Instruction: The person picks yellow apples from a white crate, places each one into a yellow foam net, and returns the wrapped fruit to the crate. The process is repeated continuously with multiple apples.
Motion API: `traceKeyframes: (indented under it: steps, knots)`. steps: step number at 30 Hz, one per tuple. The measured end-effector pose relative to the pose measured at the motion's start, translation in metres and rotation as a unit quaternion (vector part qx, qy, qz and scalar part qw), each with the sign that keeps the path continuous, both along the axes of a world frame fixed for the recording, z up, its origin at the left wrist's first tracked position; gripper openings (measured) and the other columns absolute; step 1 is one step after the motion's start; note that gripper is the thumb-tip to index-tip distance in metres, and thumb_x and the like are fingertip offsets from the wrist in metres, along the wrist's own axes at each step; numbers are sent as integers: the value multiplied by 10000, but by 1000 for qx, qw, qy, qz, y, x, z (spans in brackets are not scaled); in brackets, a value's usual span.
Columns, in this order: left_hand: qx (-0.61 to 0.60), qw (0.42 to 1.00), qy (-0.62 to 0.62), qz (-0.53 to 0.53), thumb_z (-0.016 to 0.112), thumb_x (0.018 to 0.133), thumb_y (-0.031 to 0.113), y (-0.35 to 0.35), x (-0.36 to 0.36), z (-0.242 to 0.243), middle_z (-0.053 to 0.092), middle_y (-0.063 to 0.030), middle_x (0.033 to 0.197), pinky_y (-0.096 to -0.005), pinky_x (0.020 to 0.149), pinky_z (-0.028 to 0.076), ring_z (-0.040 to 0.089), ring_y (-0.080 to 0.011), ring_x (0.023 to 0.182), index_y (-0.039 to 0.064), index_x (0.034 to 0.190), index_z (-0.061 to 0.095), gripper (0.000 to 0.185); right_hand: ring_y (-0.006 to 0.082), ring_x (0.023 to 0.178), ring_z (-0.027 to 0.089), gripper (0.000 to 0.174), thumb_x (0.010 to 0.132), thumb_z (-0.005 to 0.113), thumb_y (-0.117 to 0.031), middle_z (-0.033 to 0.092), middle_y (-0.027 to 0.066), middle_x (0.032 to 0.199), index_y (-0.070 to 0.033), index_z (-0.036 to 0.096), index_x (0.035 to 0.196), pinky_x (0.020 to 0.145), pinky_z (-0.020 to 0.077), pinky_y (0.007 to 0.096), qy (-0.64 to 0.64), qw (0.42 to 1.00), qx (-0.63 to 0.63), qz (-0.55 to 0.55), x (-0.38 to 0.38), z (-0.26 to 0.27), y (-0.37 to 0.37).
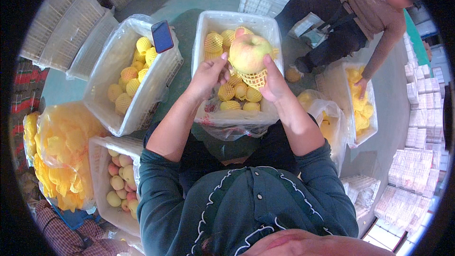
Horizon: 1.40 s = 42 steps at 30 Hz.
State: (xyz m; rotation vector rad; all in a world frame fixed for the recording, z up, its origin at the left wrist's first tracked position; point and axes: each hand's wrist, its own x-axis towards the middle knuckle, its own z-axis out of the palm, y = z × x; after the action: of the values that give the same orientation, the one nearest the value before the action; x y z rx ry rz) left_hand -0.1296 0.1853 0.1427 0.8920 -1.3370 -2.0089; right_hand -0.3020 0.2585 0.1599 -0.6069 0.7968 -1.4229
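Observation:
A large yellow-green apple with a pink blush (251,52) is held up in front of me, its stem hollow facing upward. A yellow foam net sleeve (254,79) covers its lower part, and the top is bare. My right hand (276,81) grips the apple and sleeve from the right, thumb against the fruit. At the left side, my left hand (210,76) has its fingers curled at the sleeve's edge, partly hiding the contact. Beneath both hands is a white plastic crate with a clear liner (237,17), holding several netted apples (227,91).
To the left, another lined crate (103,74) holds netted apples, with a phone (162,36) on its rim. Bare apples fill a lower-left crate (97,174) beside a bag of foam nets (69,135). At right, a co-worker (369,7) reaches into a crate of yellow nets (360,113).

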Motion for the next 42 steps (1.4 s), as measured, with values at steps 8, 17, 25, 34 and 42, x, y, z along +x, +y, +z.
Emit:
traceKeyframes:
  steps: [8, 17, 25, 34, 42]
  knots:
    - [-278, 960, 22, 33, 728, 782, 193, 6, -6, 3, 403, -168, 1351, -395, 1012, 369, 425, -261, 1243, 29, 1397, 275, 781, 267, 1173, 514, 720, 915, 291, -627, 492, 150, 1298, -67, 364, 1362, 976, 441, 414, -47, 996, 62, 43, 6, 6, -6]
    - [-373, 927, -41, 27, 747, 750, 172, 9, -15, 3, 415, -172, 1366, -366, 1066, 313, 405, -261, 1274, 44, 1417, 260, 836, 297, 1114, 555, 758, 889, 295, -667, 512, 147, 1276, -82, 368, 1365, 931, 473, 423, -119, 990, 13, 75, -11, 1, -22]
    - [-272, 952, -106, -95, 644, 858, 180, 13, -6, -15, 639, -115, 1065, -323, 852, 478, 616, -212, 980, 10, 1185, 544, 382, 404, 1158, 491, 740, 835, 499, -625, 490, 174, 1284, -80, 413, 1329, 980, 431, 465, -190, 958, -119, -180, -128, 22, -85]
    - [-332, 888, -206, -243, 644, 843, 161, 25, -8, -28, 627, -157, 1062, -340, 853, 473, 611, -240, 965, 22, 1194, 541, 392, 428, 1153, 471, 888, 822, 269, -760, 443, 199, 1327, -62, 356, 1364, 996, 381, 533, -238, 896, -159, -340, -204, 17, -78]
    - [-410, 788, -299, -349, 622, 844, 287, 21, -9, -48, 607, -207, 1049, -404, 802, 483, 605, -326, 939, 75, 1274, 483, 499, 358, 1238, 413, 847, 852, 173, -734, 401, 150, 1377, -94, 342, 1379, 1013, 342, 538, -255, 887, -172, -346, -203, 28, -73]
